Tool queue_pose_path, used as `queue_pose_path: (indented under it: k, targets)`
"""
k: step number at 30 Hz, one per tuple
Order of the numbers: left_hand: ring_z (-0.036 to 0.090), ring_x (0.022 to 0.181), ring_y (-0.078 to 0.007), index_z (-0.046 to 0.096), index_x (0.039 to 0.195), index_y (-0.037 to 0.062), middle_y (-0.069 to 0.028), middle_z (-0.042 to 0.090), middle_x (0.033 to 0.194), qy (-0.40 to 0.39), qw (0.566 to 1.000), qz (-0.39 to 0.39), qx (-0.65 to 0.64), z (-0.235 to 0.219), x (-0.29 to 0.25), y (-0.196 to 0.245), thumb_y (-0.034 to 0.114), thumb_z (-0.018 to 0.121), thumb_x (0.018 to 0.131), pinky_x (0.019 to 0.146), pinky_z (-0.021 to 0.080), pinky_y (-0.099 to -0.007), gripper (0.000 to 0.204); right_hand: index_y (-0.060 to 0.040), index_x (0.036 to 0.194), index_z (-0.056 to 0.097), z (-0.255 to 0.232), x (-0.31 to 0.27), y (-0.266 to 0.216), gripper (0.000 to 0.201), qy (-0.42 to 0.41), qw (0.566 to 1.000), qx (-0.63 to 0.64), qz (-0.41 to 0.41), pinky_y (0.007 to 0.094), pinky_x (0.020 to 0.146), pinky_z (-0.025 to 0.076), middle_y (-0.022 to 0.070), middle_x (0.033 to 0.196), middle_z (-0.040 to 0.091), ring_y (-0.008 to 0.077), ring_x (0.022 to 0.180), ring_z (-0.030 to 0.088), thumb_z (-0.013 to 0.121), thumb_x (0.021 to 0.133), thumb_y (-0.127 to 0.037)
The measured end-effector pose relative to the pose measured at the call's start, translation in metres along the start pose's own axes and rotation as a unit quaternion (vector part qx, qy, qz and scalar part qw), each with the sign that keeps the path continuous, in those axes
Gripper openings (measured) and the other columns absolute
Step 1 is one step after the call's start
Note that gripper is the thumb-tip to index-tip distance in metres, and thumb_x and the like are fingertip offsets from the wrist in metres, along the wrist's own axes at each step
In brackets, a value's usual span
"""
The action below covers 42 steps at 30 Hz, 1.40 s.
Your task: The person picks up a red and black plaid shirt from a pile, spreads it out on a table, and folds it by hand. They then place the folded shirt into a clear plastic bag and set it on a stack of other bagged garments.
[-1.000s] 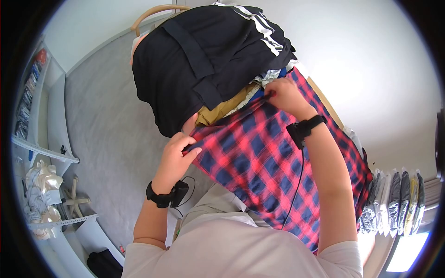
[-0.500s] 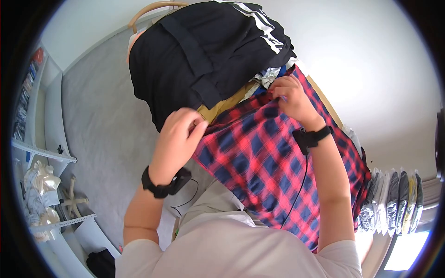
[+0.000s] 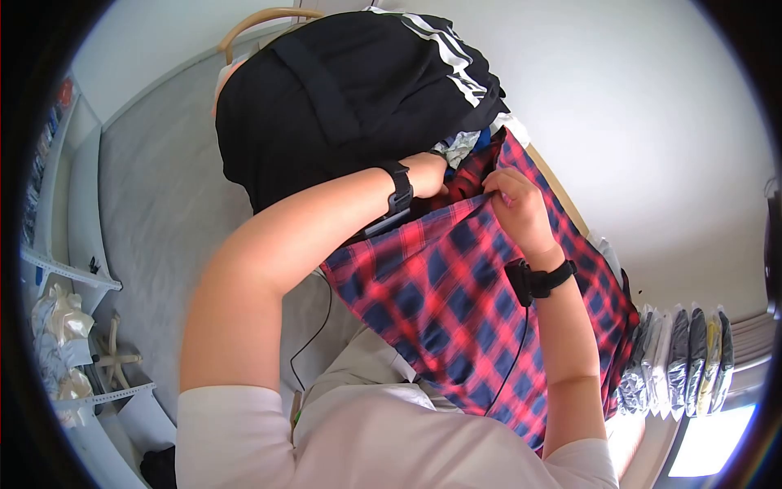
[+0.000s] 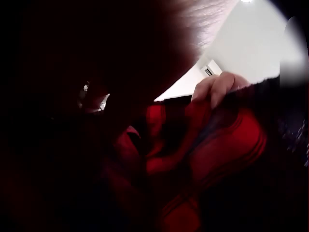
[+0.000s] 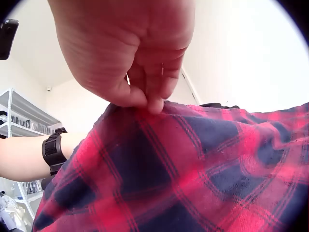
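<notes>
A red and navy plaid cloth (image 3: pixel 456 285) lies across the lap, its upper edge lifted. The right hand (image 3: pixel 521 210) pinches that edge between thumb and fingers; the right wrist view shows the same pinch on the plaid cloth (image 5: pixel 193 164). Behind the edge, the left hand (image 3: pixel 427 175) reaches in beside the black garment (image 3: pixel 342 98) with white stripes; its fingertips are hidden in the folds. The left wrist view is mostly dark, showing red folds (image 4: pixel 231 150) and the right hand's fingers (image 4: pixel 217 89) over the edge.
A curved wooden chair rail (image 3: pixel 265 15) stands behind the black garment. White shelves (image 3: pixel 77 273) line the left side. Bagged clothes (image 3: pixel 680 359) hang at the right, near the white wall. Cables run from both wrist cameras.
The left hand has left the cloth's near left corner and moved right, in behind the lifted edge. The right hand has shifted slightly down, holding the edge.
</notes>
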<state>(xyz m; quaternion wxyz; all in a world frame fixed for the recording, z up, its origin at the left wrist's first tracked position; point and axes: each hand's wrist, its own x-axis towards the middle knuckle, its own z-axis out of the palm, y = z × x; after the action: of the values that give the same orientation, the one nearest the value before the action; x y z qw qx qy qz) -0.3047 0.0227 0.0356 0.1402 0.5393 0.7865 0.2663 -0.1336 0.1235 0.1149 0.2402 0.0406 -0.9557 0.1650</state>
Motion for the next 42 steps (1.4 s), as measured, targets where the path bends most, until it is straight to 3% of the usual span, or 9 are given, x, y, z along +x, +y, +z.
queue_pose_path:
  k: [4, 9, 12, 21, 28, 33, 35, 37, 42]
  targets:
    - [0.064, 0.081, -0.0338, 0.066, 0.087, 0.0013, -0.0177, 0.066, 0.085, 0.062, 0.994, 0.034, -0.079, 0.001, 0.023, -0.002, 0.023, 0.070, 0.076, 0.072, 0.049, -0.0393, 0.025, -0.0006, 0.091, 0.061, 0.005, 0.011, 0.000, 0.022, 0.050, 0.998, 0.033, -0.032, 0.0333, 0.081, 0.050, 0.0120, 0.100, 0.064, 0.0285, 0.091, 0.062, 0.053, 0.074, 0.011]
    - [0.065, 0.087, -0.0327, 0.067, 0.094, -0.0009, -0.0214, 0.066, 0.090, 0.028, 0.994, -0.068, -0.087, 0.006, 0.029, -0.012, 0.015, 0.052, 0.087, 0.075, 0.049, -0.0394, 0.023, -0.0010, 0.105, 0.062, 0.032, 0.027, 0.033, 0.023, 0.046, 0.992, 0.105, 0.055, 0.0352, 0.086, 0.048, 0.0157, 0.106, 0.064, 0.0305, 0.098, 0.061, 0.053, 0.084, 0.002]
    - [0.064, 0.093, -0.0325, 0.065, 0.102, -0.0012, -0.0232, 0.065, 0.097, 0.025, 0.993, -0.035, -0.111, 0.010, 0.025, -0.013, 0.015, 0.049, 0.089, 0.081, 0.048, -0.0387, 0.026, -0.0010, 0.104, 0.062, 0.043, 0.043, 0.058, 0.026, -0.033, 0.989, 0.129, 0.068, 0.0373, 0.088, 0.047, 0.0155, 0.107, 0.064, 0.0333, 0.099, 0.060, 0.051, 0.081, 0.004]
    - [0.061, 0.098, -0.0345, 0.063, 0.105, 0.0020, -0.0211, 0.065, 0.100, -0.008, 0.997, 0.030, -0.069, 0.001, 0.010, 0.003, 0.013, 0.054, 0.086, 0.084, 0.047, -0.0383, 0.024, -0.0097, 0.084, 0.067, 0.036, 0.040, 0.069, 0.024, -0.179, 0.970, -0.164, -0.014, 0.0376, 0.093, 0.039, 0.0089, 0.087, 0.062, 0.0284, 0.098, 0.055, 0.056, 0.066, 0.002]
    - [0.064, 0.081, -0.0330, 0.067, 0.088, 0.0010, -0.0194, 0.066, 0.086, 0.027, 0.996, 0.026, -0.081, 0.003, 0.018, -0.001, 0.025, 0.066, 0.079, 0.070, 0.049, -0.0406, 0.025, -0.0028, 0.074, 0.057, 0.004, 0.030, 0.059, 0.023, 0.006, 0.989, -0.127, -0.077, 0.0381, 0.072, 0.044, 0.0096, 0.083, 0.057, 0.0304, 0.083, 0.054, 0.058, 0.057, 0.012]
    - [0.065, 0.082, -0.0311, 0.068, 0.090, 0.0014, -0.0186, 0.067, 0.085, 0.041, 0.996, -0.049, -0.060, 0.015, 0.041, -0.005, 0.026, 0.067, 0.078, 0.070, 0.050, -0.0388, 0.027, -0.0046, 0.078, 0.060, 0.010, 0.030, 0.060, 0.019, -0.006, 0.996, -0.072, -0.054, 0.0393, 0.080, 0.044, 0.0097, 0.090, 0.061, 0.0317, 0.089, 0.056, 0.058, 0.064, 0.008]
    - [0.066, 0.083, -0.0303, 0.068, 0.090, 0.0023, -0.0182, 0.067, 0.086, -0.046, 0.993, -0.110, -0.015, 0.019, 0.050, -0.007, 0.025, 0.068, 0.077, 0.071, 0.050, -0.0380, 0.027, -0.0045, 0.081, 0.061, 0.018, 0.032, 0.063, 0.021, 0.002, 0.996, -0.050, -0.072, 0.0393, 0.082, 0.045, 0.0105, 0.093, 0.063, 0.0320, 0.091, 0.056, 0.057, 0.064, 0.007]
    - [0.066, 0.085, -0.0306, 0.068, 0.091, 0.0010, -0.0191, 0.067, 0.087, -0.075, 0.991, -0.105, -0.037, 0.020, 0.050, -0.013, 0.023, 0.066, 0.077, 0.073, 0.050, -0.0381, 0.026, -0.0050, 0.090, 0.063, 0.027, 0.033, 0.064, 0.029, -0.060, 0.998, -0.019, 0.020, 0.0405, 0.083, 0.045, 0.0122, 0.098, 0.064, 0.0327, 0.095, 0.058, 0.056, 0.064, 0.005]
    - [0.063, 0.097, -0.0383, 0.068, 0.096, -0.0042, -0.0282, 0.063, 0.100, 0.011, 0.993, -0.036, -0.112, 0.029, 0.051, -0.025, 0.012, 0.056, 0.080, 0.081, 0.050, -0.0418, 0.026, -0.0040, 0.094, 0.064, 0.043, 0.032, 0.066, 0.033, -0.055, 0.991, -0.123, 0.011, 0.0420, 0.079, 0.048, 0.0156, 0.094, 0.064, 0.0350, 0.090, 0.060, 0.054, 0.063, 0.004]
